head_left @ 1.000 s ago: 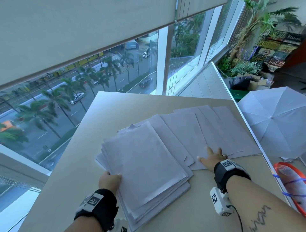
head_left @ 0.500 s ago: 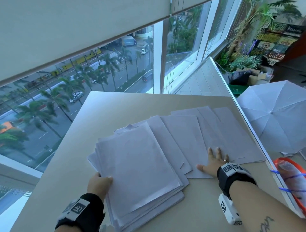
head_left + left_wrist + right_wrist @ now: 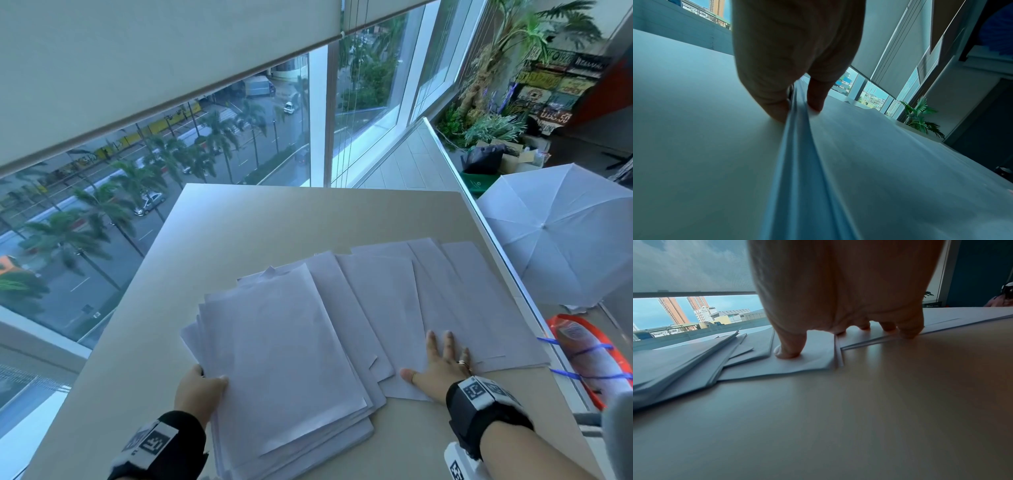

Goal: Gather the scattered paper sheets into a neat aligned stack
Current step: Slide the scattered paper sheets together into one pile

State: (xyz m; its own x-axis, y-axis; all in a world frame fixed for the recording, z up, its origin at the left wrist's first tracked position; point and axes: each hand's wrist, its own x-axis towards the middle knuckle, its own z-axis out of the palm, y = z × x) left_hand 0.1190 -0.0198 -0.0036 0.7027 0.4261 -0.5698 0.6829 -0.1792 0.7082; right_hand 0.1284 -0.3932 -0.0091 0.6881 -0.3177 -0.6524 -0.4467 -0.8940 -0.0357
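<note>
Both hands have barely shifted in the last second: the left hand [image 3: 197, 390] still pinches the paper stack's [image 3: 281, 359] left edge, the right hand [image 3: 442, 366] stays flat, fingers spread, on the fanned sheets [image 3: 455, 294]. All paper lies on a beige table [image 3: 274, 219] beside windows; a white umbrella [image 3: 561, 233] sits right.

White paper sheets [image 3: 284, 356] cover a beige table [image 3: 291, 222], with more white sheets [image 3: 479, 301] fanned toward 3 o'clock. Black wristbands [image 3: 479, 418] carry black-and-white square-patterned tags. At 2 o'clock lies a white umbrella [image 3: 555, 240]; at 4 o'clock, an orange-rimmed object [image 3: 589, 359] crossed by blue cord. A cream blind [image 3: 137, 61] hangs at 11 o'clock; green palms [image 3: 78, 236] line the grey street at 9 o'clock.
</note>
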